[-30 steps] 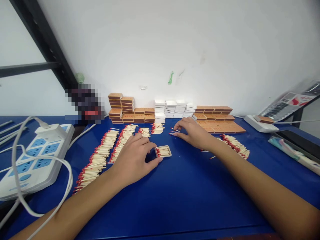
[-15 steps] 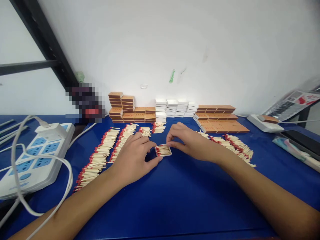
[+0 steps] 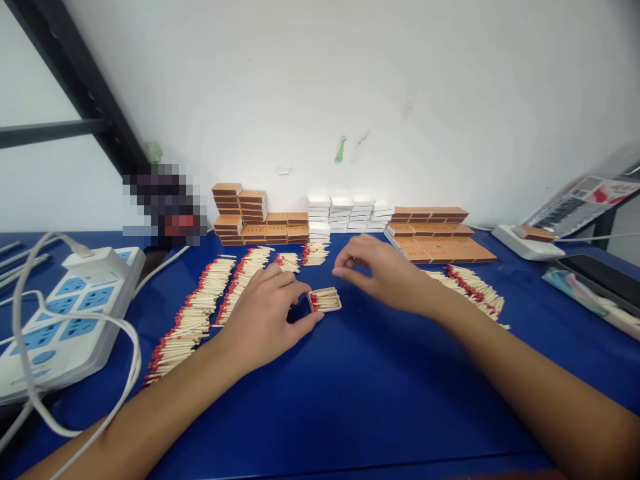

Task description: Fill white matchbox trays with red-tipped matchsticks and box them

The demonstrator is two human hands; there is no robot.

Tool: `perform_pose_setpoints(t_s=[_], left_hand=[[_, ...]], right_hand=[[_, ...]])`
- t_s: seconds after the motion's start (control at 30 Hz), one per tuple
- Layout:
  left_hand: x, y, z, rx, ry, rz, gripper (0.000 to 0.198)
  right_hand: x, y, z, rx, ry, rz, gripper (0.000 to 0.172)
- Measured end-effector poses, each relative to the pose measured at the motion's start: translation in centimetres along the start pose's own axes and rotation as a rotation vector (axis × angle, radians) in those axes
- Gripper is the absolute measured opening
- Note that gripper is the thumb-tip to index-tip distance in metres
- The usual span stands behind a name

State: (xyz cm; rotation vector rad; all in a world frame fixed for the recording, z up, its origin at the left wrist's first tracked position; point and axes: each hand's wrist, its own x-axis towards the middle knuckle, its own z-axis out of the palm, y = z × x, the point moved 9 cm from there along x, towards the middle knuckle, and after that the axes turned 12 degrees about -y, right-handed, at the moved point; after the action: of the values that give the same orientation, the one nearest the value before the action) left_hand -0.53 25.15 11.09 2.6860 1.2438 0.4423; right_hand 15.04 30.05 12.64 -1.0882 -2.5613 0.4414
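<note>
My left hand (image 3: 267, 308) rests on the table with thumb and index finger gripping the near and left side of a small white matchbox tray (image 3: 341, 307). Inside the tray lie several red-tipped matches (image 3: 326, 299), heads toward the left. My right hand (image 3: 377, 272) hovers just right of the tray, apart from it. Its fingers curl in toward the thumb, and no match shows between the tips. Loose matches (image 3: 190, 313) lie in long rows beyond and beside my left hand. Another spread of matches (image 3: 473, 290) lies beyond my right forearm, partly hidden by it.
Along the wall stand stacked brown matchboxes (image 3: 250, 230), white trays (image 3: 341, 215) and more brown boxes (image 3: 443, 248). A power strip (image 3: 75, 313) with looping white cable lies at left. At right are another white strip (image 3: 527, 244), a dark phone (image 3: 607, 283) and a plastic packet (image 3: 583, 293).
My right hand has drawn back from the tray's far right edge, up and to the right. My left hand keeps its hold on the tray.
</note>
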Motion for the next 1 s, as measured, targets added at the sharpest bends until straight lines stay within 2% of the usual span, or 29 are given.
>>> perform_pose_setpoints(t_s=[0.13, 0.23, 0.37, 0.7, 0.83, 1.0], left_hand=[[0.0, 0.0, 0.0, 0.004, -0.001, 0.005, 0.025], [-0.1, 0.1, 0.0, 0.008, 0.002, 0.009, 0.026], [-0.2, 0.1, 0.0, 0.01, 0.004, 0.012, 0.027], [-0.2, 0.0, 0.0, 0.02, 0.022, 0.019, 0.026], [-0.1, 0.0, 0.0, 0.018, 0.018, 0.019, 0.026], [-0.2, 0.0, 0.0, 0.024, 0.024, 0.015, 0.026]], right_hand=[[-0.1, 5.0, -1.4, -0.137, 0.136, 0.189, 0.017], [0.1, 7.3, -0.7, -0.14, 0.095, 0.244, 0.021], [0.5, 8.1, 0.7, -0.099, 0.018, 0.242, 0.024], [0.5, 7.2, 1.3, -0.045, -0.082, 0.216, 0.024], [0.1, 3.9, 1.3, 0.084, -0.093, 0.122, 0.026], [-0.3, -1.1, 2.7, 0.199, -0.215, 0.002, 0.028]])
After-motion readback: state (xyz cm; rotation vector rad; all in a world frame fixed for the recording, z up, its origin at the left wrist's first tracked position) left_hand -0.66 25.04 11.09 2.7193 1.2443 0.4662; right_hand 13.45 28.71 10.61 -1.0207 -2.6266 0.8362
